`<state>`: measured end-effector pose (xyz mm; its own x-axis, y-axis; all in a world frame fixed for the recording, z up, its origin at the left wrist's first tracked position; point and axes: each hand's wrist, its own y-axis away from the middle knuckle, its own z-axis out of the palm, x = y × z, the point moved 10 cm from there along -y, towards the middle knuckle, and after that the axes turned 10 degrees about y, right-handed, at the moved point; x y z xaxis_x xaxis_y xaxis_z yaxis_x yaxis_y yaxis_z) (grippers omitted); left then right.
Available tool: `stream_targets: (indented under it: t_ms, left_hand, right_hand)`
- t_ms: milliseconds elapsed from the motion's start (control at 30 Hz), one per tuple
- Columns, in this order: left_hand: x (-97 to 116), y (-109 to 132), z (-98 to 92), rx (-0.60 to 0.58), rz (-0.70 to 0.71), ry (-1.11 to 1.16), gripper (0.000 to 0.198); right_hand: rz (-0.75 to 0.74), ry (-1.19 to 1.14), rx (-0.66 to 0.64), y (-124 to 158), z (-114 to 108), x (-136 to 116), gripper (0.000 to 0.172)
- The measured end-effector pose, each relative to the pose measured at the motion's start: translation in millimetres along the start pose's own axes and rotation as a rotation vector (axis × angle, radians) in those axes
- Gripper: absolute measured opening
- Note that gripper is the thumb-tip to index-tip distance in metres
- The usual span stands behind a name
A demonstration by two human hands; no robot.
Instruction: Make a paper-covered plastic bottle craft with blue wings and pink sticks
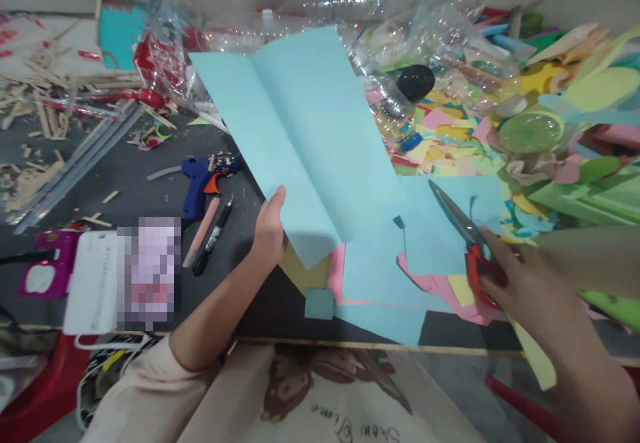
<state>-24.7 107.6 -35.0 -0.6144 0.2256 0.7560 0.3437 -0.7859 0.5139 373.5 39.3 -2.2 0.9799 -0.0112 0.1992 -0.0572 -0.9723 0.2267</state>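
While my left hand (pixel 270 233) holds a creased light blue sheet (pixel 313 136) up in front of me, my right hand (pixel 523 279) is at the scissors (pixel 473 236), well off to the right. The left hand grips the sheet by its left edge, low down, thumb on the near face and the other fingers hidden behind. The sheet tilts over the middle of the dark table (pixel 260 316), one long crease splitting it into a narrower left panel and a wider right one. My right fingers touch the red scissor handles, but I cannot tell whether they have closed around them; the blades lie over more light blue paper (pixel 440 249), pointing away from me.

As far as I can judge, the work is partway along. The crease is in, and a small blue-green square (pixel 319 304) by the table's near edge, along with a heap of coloured scraps (pixel 445 136) at the back right, suggests that plenty of cutting is done. The raised sheet's visible edges look straight and whole, so any shaping of it seems left to do. On the left, the blue glue gun (pixel 200 179) lies on its side beside a black marker (pixel 213 239), both apart from my hands.
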Motion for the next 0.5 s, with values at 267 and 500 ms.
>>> stream_targets:
  t_ms: [267, 500]
  left_hand:
    - [2.9, -1.0, -2.9, -0.021, 0.066, 0.023, 0.025]
    - [19.5, -2.4, -6.1, 0.044, 0.182, 0.027, 0.016]
  right_hand:
    - [0.136, -0.319, -0.072, -13.0, -13.7, 3.3, 0.039]
    - [0.148, -1.087, -0.284, 23.9, -0.9, -33.6, 0.044]
